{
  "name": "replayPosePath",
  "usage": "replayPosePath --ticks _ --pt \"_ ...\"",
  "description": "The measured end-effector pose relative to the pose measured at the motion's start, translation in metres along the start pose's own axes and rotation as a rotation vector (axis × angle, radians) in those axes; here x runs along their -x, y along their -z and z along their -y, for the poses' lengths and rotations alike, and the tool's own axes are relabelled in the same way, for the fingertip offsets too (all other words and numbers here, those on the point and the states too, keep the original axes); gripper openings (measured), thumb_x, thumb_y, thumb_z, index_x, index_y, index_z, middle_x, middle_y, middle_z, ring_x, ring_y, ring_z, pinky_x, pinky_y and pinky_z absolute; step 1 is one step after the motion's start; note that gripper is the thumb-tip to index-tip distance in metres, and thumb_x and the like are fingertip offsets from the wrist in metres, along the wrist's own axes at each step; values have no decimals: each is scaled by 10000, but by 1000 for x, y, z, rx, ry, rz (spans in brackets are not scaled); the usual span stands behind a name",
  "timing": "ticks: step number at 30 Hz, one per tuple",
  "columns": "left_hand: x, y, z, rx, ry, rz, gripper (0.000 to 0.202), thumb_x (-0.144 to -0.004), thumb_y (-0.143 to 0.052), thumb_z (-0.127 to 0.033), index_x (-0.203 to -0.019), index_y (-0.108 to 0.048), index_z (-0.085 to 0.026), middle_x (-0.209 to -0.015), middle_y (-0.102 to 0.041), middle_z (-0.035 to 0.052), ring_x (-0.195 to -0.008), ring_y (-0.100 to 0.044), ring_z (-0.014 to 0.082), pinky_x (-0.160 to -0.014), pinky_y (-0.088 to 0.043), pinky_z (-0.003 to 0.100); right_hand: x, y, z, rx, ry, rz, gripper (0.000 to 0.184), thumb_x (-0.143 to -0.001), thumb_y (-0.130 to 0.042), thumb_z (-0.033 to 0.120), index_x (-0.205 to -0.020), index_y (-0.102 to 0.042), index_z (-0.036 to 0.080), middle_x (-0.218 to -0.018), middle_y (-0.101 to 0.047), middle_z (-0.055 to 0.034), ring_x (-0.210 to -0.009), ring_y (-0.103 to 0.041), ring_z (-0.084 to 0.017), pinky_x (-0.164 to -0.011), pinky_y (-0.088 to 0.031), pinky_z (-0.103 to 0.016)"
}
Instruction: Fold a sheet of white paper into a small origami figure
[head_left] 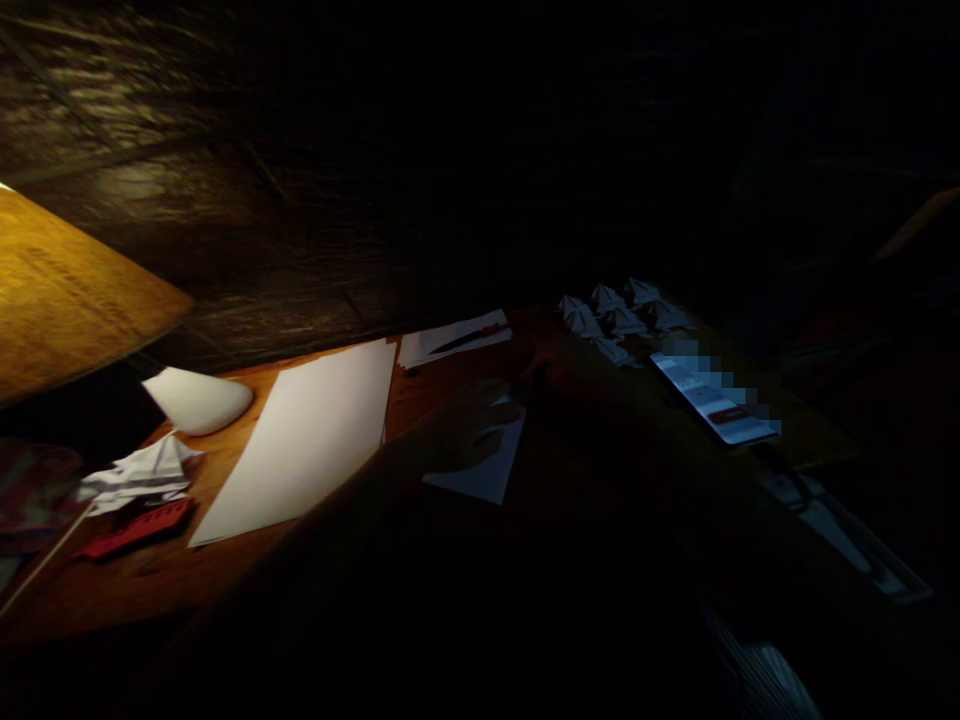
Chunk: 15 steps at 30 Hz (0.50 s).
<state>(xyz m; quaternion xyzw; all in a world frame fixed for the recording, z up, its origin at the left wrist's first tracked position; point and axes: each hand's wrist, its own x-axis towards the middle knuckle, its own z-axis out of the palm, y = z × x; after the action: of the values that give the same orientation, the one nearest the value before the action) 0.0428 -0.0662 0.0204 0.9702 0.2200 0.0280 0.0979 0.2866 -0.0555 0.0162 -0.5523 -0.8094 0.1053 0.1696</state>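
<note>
In deep shadow at the middle of the table, my left hand (472, 425) lies over a small white sheet of paper (484, 475), its fingers spread across it. The near part of that sheet shows below the hand, with a pointed corner on the left. My right hand (559, 362) is at the far end of the same sheet, fingers bunched together on its edge; the grip itself is dim. Several folded paper pieces (622, 318) with pointed tops stand just beyond my right hand. A lit phone (716, 400) lies to the right of my right forearm.
Large white sheets (307, 430) lie left of my hands. Behind them, a knife (469, 338) rests on smaller papers (412, 350). Farther left are a white lamp base (199, 400), crumpled striped paper (146, 472) and a red object (139, 528). A yellow lampshade (67, 290) overhangs the left side.
</note>
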Motion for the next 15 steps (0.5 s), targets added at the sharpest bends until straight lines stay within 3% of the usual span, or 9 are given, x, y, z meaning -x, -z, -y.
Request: replayPosePath --ticks 8,15 --pt "0 3 -3 -5 -1 25 320 -938 -530 -197 -1251 -591 -167 -1394 -526 111 -1342 -413 301 -1149 -325 560 13 8 25 203 -14 -29 427 -866 -491 94 -1110 -811 237 -1107 -774 -99 -1039 -676 -254 -843 -511 -333" --pt "0 1 1 -20 4 27 349 -928 -531 -217 -1271 -583 -188 -1401 -524 113 -1337 -431 310 -1138 -353 552 17 11 30 282 6 -8 413 -895 -473 132 -1112 -805 248 -1070 -774 -98 -961 -695 -249 -751 -482 -327"
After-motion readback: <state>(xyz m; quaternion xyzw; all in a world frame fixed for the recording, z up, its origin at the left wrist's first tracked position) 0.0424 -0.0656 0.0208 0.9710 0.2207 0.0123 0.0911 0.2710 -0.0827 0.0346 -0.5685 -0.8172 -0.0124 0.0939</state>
